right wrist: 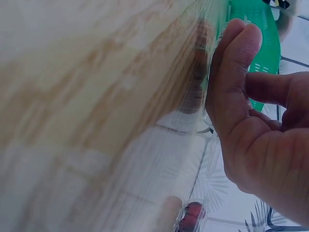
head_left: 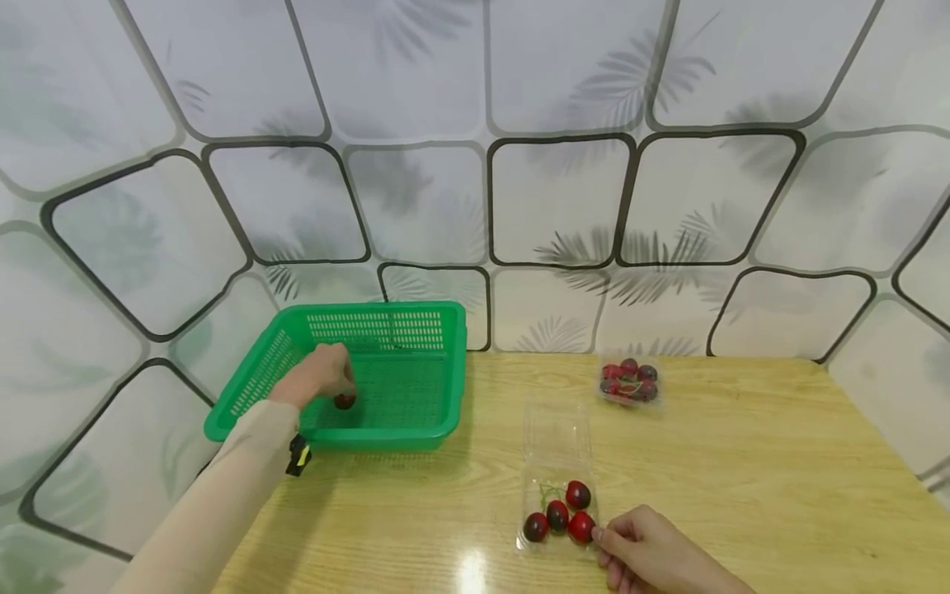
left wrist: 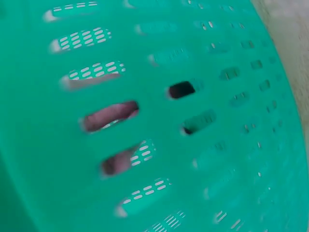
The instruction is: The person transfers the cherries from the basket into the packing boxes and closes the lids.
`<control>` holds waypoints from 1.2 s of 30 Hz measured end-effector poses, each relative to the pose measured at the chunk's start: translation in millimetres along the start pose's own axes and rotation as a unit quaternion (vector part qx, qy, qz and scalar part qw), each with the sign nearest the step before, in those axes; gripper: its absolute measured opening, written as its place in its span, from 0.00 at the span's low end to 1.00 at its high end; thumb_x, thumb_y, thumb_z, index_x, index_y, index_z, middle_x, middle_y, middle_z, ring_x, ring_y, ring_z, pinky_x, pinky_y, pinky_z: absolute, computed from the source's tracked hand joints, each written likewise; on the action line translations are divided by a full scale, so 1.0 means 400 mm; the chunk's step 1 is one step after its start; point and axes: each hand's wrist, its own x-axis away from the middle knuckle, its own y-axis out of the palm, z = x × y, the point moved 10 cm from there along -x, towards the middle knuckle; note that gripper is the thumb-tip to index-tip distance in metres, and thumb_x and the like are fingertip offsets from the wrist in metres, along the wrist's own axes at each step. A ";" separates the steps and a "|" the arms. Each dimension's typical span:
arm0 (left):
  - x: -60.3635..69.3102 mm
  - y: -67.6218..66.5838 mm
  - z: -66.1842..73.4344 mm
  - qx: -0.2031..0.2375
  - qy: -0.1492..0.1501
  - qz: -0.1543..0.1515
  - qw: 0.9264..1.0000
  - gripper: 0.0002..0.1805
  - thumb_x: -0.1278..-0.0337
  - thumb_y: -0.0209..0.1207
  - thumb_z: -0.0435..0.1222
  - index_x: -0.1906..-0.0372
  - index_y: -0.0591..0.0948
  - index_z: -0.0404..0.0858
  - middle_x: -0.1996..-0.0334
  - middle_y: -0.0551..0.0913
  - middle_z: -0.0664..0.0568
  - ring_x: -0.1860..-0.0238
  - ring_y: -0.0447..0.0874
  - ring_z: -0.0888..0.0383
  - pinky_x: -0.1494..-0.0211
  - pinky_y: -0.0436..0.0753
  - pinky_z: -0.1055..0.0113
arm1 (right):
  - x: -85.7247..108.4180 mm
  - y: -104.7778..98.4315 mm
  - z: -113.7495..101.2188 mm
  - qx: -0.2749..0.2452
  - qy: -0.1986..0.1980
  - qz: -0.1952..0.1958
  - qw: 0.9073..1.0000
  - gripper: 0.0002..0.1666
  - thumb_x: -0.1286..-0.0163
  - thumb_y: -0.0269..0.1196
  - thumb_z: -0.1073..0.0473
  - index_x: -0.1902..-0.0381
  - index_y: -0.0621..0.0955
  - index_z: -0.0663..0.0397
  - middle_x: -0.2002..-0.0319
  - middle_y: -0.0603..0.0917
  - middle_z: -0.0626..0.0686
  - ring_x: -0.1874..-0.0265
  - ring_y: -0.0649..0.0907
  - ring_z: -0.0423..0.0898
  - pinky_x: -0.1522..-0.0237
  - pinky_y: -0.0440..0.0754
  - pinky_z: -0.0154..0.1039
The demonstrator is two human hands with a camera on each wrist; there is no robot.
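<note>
Inside the green plastic basket [head_left: 456, 371], my left hand [head_left: 319, 375] reaches down and pinches a dark red cherry [head_left: 344, 402] just above the basket floor. Through the basket's slots, the left wrist view shows only bits of the fingers [left wrist: 111, 116] and a dark patch. An opened clear plastic clamshell box [head_left: 558, 445] lies on the table, its lid folded away from me. Several cherries [head_left: 557, 516] with green stems sit in its near half. At the box's right edge my right hand [head_left: 646, 549] grips the rim between thumb and fingers, close beside a cherry.
A second clear box of cherries [head_left: 629, 384] stands farther back on the wooden table [head_left: 742, 462], near the wall. Patterned wall covering [head_left: 557, 198] rises behind and at both sides. The basket's near rim stands below my left forearm.
</note>
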 end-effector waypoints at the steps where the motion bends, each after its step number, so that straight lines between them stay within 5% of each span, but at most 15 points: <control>1: 0.000 -0.004 0.002 0.005 0.004 0.007 1.000 0.04 0.41 0.67 0.30 0.68 0.90 0.34 0.70 0.90 0.46 0.72 0.85 0.55 0.64 0.87 0.57 | 0.000 -0.001 -0.001 0.001 -0.001 0.000 1.000 0.20 0.19 0.54 0.57 0.68 0.83 0.64 0.79 0.82 0.47 0.79 0.79 0.38 0.79 0.75 0.24; 6: 0.000 -0.014 0.009 0.017 0.020 0.021 0.999 0.01 0.43 0.66 0.28 0.67 0.86 0.34 0.69 0.87 0.45 0.73 0.80 0.56 0.67 0.80 0.61 | 0.000 -0.005 -0.008 0.010 -0.004 0.003 1.000 0.20 0.19 0.54 0.57 0.68 0.83 0.64 0.79 0.81 0.47 0.79 0.80 0.39 0.79 0.77 0.25; 11: -0.003 -0.012 -0.002 0.013 0.008 0.013 1.000 0.17 0.43 0.68 0.30 0.49 0.80 0.28 0.56 0.85 0.37 0.62 0.84 0.49 0.60 0.85 0.55 | 0.001 -0.006 -0.014 0.017 -0.007 0.005 1.000 0.20 0.19 0.54 0.57 0.68 0.83 0.64 0.79 0.81 0.47 0.79 0.80 0.39 0.79 0.77 0.25; 16: 0.001 -0.007 -0.002 0.013 0.007 -0.001 1.000 0.27 0.41 0.67 0.30 0.39 0.76 0.24 0.58 0.87 0.37 0.60 0.87 0.47 0.59 0.86 0.56 | 0.002 -0.003 -0.013 0.011 -0.005 0.004 1.000 0.20 0.19 0.53 0.57 0.68 0.83 0.64 0.79 0.81 0.47 0.79 0.79 0.39 0.79 0.76 0.25; 23: 0.013 -0.001 0.005 0.009 0.030 0.010 0.999 0.20 0.37 0.65 0.30 0.43 0.82 0.23 0.53 0.88 0.33 0.56 0.89 0.43 0.55 0.88 0.51 | 0.005 0.001 -0.007 0.000 -0.001 0.002 1.000 0.20 0.19 0.53 0.58 0.68 0.83 0.64 0.79 0.81 0.47 0.79 0.79 0.38 0.80 0.75 0.24; 29: 0.022 -0.011 0.008 0.007 0.046 0.019 0.999 0.12 0.34 0.59 0.27 0.51 0.86 0.26 0.56 0.89 0.35 0.66 0.85 0.50 0.62 0.85 0.57 | 0.005 0.001 -0.007 0.005 -0.001 0.002 1.000 0.21 0.19 0.53 0.58 0.68 0.83 0.65 0.79 0.81 0.47 0.79 0.79 0.38 0.79 0.75 0.24; 36: 0.036 -0.025 0.018 0.004 0.061 0.024 0.998 0.10 0.33 0.61 0.28 0.54 0.88 0.29 0.56 0.90 0.37 0.61 0.89 0.47 0.58 0.87 0.55 | 0.006 -0.001 -0.003 0.003 0.004 0.002 1.000 0.20 0.19 0.53 0.58 0.68 0.83 0.64 0.78 0.81 0.47 0.79 0.79 0.38 0.79 0.76 0.24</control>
